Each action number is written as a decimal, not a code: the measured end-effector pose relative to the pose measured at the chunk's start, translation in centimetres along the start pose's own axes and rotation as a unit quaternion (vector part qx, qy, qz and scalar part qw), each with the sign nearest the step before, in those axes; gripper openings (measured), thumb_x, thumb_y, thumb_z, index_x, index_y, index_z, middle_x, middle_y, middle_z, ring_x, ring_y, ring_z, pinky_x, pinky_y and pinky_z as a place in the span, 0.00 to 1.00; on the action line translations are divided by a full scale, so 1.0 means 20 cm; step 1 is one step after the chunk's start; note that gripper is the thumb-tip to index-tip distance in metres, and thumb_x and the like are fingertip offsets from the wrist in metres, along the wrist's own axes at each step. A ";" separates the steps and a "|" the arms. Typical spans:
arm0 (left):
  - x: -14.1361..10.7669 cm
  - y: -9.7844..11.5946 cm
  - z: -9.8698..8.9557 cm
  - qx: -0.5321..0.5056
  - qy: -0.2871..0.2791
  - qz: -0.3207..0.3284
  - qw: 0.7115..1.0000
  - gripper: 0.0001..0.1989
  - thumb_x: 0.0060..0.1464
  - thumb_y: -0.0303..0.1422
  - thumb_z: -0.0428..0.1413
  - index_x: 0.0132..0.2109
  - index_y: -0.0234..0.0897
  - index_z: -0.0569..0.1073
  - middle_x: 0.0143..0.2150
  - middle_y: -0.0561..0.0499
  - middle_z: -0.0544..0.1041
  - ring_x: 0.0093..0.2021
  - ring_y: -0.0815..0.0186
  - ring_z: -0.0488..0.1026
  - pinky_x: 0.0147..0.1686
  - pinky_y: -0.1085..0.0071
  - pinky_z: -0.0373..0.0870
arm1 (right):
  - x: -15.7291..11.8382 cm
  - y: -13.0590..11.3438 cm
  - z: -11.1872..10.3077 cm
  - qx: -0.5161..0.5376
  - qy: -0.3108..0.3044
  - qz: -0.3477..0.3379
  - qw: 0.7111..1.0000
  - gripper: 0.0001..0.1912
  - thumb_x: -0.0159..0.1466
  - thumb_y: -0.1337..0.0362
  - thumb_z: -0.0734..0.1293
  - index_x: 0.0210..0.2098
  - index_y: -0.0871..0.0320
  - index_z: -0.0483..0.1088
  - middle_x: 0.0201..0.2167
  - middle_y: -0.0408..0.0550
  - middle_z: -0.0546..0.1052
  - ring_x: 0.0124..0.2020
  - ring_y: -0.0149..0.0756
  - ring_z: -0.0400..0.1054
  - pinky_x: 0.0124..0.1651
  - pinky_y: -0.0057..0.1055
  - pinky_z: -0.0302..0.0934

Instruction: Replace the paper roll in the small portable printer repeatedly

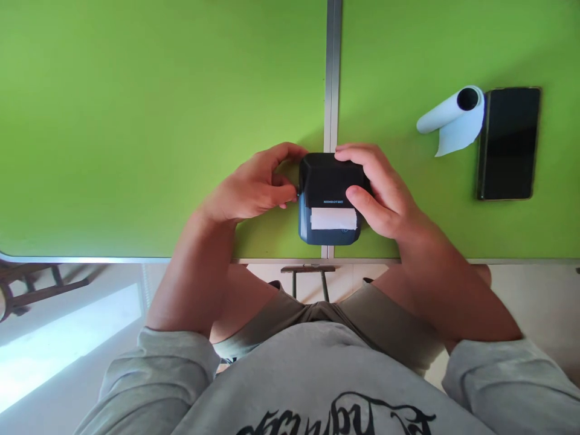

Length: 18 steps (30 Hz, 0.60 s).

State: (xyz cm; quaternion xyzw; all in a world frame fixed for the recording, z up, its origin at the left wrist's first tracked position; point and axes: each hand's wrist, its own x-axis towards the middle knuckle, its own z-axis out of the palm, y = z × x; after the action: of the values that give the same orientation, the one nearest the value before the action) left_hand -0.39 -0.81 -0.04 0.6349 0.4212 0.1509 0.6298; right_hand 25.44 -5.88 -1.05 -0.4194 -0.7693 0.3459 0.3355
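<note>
A small dark label printer [328,181], black on top and blue-grey at the front, rests on the green table across its centre seam. White paper [333,219] sticks out of its front slot. My right hand [380,190] grips the printer's right side, thumb on the lid and fingers reaching round the far edge. At the other side is my left hand [258,184], with its forefinger at the far left corner and its thumb against the left side. The rest of the left fingers are curled and partly hidden.
On the right of the green table [158,109] lies a white paper roll [446,115] with a loose end, touching or very close to a dark smartphone [510,144]. A metal seam [333,72] divides the table. The near edge runs just in front of my body.
</note>
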 end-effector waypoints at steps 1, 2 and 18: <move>0.00 0.00 0.00 -0.002 0.002 -0.009 1.000 0.30 0.47 0.35 0.60 0.59 0.44 0.71 0.34 0.54 0.76 0.28 0.66 0.73 0.24 0.68 0.68 | 0.00 0.00 0.00 -0.006 -0.005 -0.002 1.000 0.24 0.73 0.51 0.62 0.66 0.48 0.65 0.63 0.54 0.72 0.66 0.51 0.67 0.71 0.54 0.64; 0.00 0.00 0.00 0.000 0.003 -0.019 1.000 0.31 0.46 0.35 0.60 0.60 0.44 0.70 0.31 0.55 0.74 0.26 0.66 0.71 0.23 0.68 0.66 | 0.00 0.00 0.00 -0.012 -0.011 -0.004 1.000 0.24 0.73 0.51 0.61 0.66 0.48 0.64 0.64 0.55 0.72 0.67 0.51 0.67 0.71 0.54 0.63; 0.01 0.01 0.01 0.065 0.001 -0.020 0.998 0.29 0.52 0.33 0.58 0.62 0.38 0.67 0.24 0.60 0.60 0.21 0.74 0.57 0.23 0.74 0.55 | 0.01 0.01 0.00 -0.041 -0.032 -0.013 0.999 0.29 0.74 0.49 0.58 0.70 0.52 0.60 0.68 0.57 0.69 0.70 0.52 0.64 0.74 0.55 0.60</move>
State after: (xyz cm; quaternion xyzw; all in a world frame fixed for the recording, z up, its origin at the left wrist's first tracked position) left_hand -0.09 -0.74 0.08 0.6662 0.4433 0.1111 0.5894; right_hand 25.50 -5.68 -1.23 -0.4112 -0.7988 0.3229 0.2977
